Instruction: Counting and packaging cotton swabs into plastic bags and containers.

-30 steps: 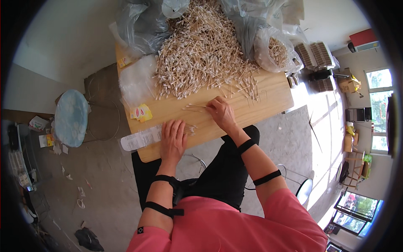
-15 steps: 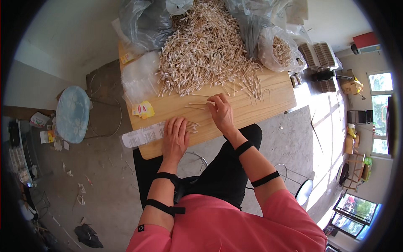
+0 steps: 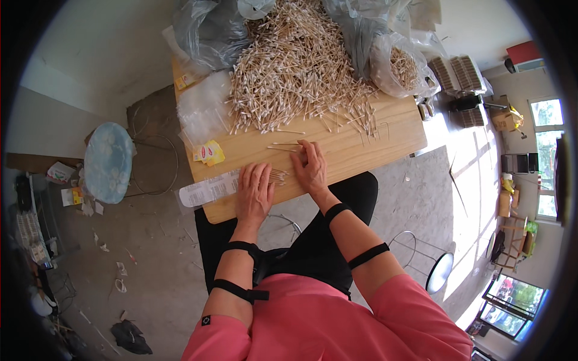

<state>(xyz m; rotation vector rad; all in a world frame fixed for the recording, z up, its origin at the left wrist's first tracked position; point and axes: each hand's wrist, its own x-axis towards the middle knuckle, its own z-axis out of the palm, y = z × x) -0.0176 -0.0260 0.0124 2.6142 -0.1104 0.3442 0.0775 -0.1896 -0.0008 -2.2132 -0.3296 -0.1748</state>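
Note:
On the wooden table [image 3: 355, 153], my left hand [image 3: 255, 186] lies over a clear plastic bag with a white printed label [image 3: 208, 191], its fingers together and bent down on it. Cotton swabs [image 3: 277, 176] poke out from under its right side. My right hand [image 3: 310, 165] is close by to the right, fingers curled inward; what they hold, if anything, is hidden. A couple of loose cotton swabs [image 3: 283, 146] lie at its fingertips, and another lies just beyond. A large heap of cotton swabs [image 3: 295, 66] covers the far part of the table.
Yellow printed cards [image 3: 209, 153] and a stack of clear bags [image 3: 203, 111] lie at the table's left. Grey plastic bags [image 3: 211, 36] flank the heap; a clear bag of swabs [image 3: 402, 69] sits far right. A blue-covered stool [image 3: 108, 162] stands left, another stool [image 3: 439, 272] right.
My right hand has drawn slightly left and nearer to me, its fingers more curled. The left hand stays over the bag. The whole view has shifted a little.

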